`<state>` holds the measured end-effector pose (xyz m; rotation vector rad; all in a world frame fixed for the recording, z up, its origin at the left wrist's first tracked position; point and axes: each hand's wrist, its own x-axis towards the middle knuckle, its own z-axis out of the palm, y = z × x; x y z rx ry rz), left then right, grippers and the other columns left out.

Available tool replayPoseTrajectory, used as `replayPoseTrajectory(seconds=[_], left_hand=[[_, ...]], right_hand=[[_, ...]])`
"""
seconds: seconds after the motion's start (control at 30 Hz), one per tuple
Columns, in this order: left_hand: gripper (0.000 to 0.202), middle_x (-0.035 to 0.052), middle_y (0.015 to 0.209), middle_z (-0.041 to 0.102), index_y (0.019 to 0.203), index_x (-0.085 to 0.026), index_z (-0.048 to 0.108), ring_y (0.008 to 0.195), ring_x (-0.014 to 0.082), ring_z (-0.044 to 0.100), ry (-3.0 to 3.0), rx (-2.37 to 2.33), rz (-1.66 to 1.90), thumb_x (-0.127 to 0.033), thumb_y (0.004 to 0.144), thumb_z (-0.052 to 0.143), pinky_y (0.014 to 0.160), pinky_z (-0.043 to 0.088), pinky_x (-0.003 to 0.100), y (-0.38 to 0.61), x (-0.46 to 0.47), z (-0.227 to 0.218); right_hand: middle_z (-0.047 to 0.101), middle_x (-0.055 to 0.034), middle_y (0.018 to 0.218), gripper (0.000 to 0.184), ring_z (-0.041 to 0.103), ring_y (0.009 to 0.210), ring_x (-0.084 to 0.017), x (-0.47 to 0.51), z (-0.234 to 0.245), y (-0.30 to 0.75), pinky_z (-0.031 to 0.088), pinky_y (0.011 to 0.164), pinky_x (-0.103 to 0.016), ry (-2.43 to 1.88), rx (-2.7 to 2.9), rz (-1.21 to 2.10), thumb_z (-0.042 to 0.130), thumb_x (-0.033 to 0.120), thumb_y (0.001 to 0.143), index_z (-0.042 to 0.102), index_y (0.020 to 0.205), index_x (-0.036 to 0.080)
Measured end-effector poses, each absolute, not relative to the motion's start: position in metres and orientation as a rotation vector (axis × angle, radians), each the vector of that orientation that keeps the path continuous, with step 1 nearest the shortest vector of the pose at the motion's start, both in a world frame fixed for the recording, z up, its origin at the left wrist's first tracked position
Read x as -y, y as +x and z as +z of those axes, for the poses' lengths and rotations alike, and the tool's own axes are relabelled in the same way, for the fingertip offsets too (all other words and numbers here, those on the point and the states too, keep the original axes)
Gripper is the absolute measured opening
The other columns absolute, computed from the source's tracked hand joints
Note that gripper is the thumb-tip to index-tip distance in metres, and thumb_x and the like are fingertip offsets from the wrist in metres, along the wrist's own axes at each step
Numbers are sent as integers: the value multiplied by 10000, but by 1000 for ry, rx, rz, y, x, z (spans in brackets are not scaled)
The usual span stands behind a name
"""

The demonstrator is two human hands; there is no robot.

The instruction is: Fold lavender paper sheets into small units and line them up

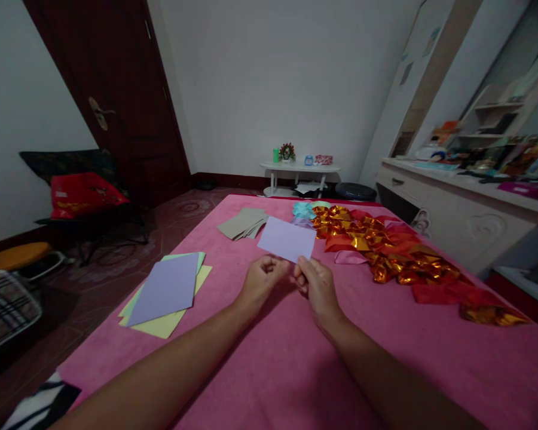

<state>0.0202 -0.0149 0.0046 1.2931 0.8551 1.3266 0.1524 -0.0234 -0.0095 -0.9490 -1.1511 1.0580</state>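
Note:
A small lavender sheet of paper (287, 237) is held up, slightly tilted, above the pink cloth. My right hand (318, 286) pinches its lower right corner between thumb and fingers. At the lower edge of the sheet is my left hand (262, 280), its fingers curled and the thumb pressed against them at the paper. Just beyond the sheet lies a fanned stack of grey-beige paper pieces (240, 224). Left of my left forearm, a larger lavender sheet (165, 289) rests on green and yellow sheets (161, 325).
Rows of twisted gold foil and red paper pieces (376, 245) cover the right side of the pink cloth (269, 370). Light blue twisted pieces (303, 209) lie at the far end. A dresser (448, 203) stands right, a chair with a red bag (87, 194) left.

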Motion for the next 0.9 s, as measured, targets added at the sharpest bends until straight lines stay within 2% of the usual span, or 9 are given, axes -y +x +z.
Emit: replayPoseTrajectory(seconds=[0.07,0.13,0.3,0.47,0.6,0.73,0.8,0.9], left_hand=[[429,1,538,559,629,-132,568,472,94,473,1341,-801,1241,-545,680,672,476,353,212,29,23,8],[406,-11,528,545,609,-142,547,490,96,474,1327,-855,1332,-519,708,658,502,363,216,32,27,10],[458,-65,407,349,498,-161,434,413,62,309,1285,-1060,1444,-493,762,608,440,242,211,15,16,6],[475,-72,412,301,491,-159,409,392,48,242,1254,-1065,1525,-492,781,584,415,160,208,-2,2,-1],[487,-59,446,369,538,-158,441,399,52,305,1161,-985,1544,-570,761,574,415,209,196,-3,2,-1],[552,-23,561,501,752,-149,568,428,62,382,1013,-825,1440,-693,757,472,409,240,191,2,7,2],[506,-12,614,542,822,-138,599,474,67,428,1036,-816,1391,-636,729,574,433,283,186,4,9,2],[404,0,636,579,760,-109,615,524,75,461,1109,-877,1353,-483,659,729,474,324,185,8,12,0]], right_hand=[[394,65,476,393,313,403,-58,28,-10,147,205,402,-205,-950,1231,1112,527,504,827,509,618,172],[395,63,464,402,305,394,-56,31,-9,145,193,394,-206,-943,1283,1170,521,502,826,508,599,170],[375,68,417,389,265,357,-47,31,-5,151,139,373,-212,-981,1234,1158,539,454,812,499,549,170],[352,71,406,380,243,345,-45,25,-6,164,135,368,-217,-944,1136,1112,559,384,804,464,500,177],[332,77,392,372,238,334,-47,21,-9,170,136,371,-219,-905,1005,1090,568,354,792,435,487,187],[335,75,391,379,245,341,-47,23,-10,168,145,373,-218,-883,1054,1127,566,347,796,436,481,183],[338,71,389,391,253,347,-47,26,-9,165,147,374,-218,-905,1128,1145,571,362,796,446,475,178],[356,68,396,383,263,360,-48,30,-7,161,155,378,-217,-966,1197,1186,614,399,764,471,492,171]])
